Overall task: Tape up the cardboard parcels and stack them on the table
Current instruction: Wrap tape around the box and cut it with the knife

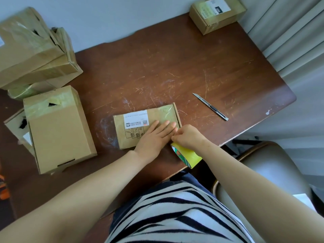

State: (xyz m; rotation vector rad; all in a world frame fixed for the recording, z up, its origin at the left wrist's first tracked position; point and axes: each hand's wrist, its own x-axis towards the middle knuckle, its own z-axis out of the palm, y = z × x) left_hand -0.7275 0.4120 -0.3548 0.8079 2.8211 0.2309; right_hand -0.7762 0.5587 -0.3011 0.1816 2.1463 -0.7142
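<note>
A flat cardboard parcel point(135, 128) with a white label lies on the brown table point(192, 67) near its front edge. My left hand point(154, 135) lies flat on its right half, fingers straight. At the parcel's right edge my right hand point(187, 136) is curled, its fingertips pinched together by my left fingertips. The yellow tape roll point(188, 156) hangs around my right wrist, just below the hand. What the fingers pinch is too small to make out.
A utility knife point(210, 106) lies to the right of the parcel. A taped box point(59, 128) stands at the left, with a pile of larger boxes point(33, 51) behind it. A small labelled box point(216, 14) sits at the far right corner. A chair point(268, 165) is at my right.
</note>
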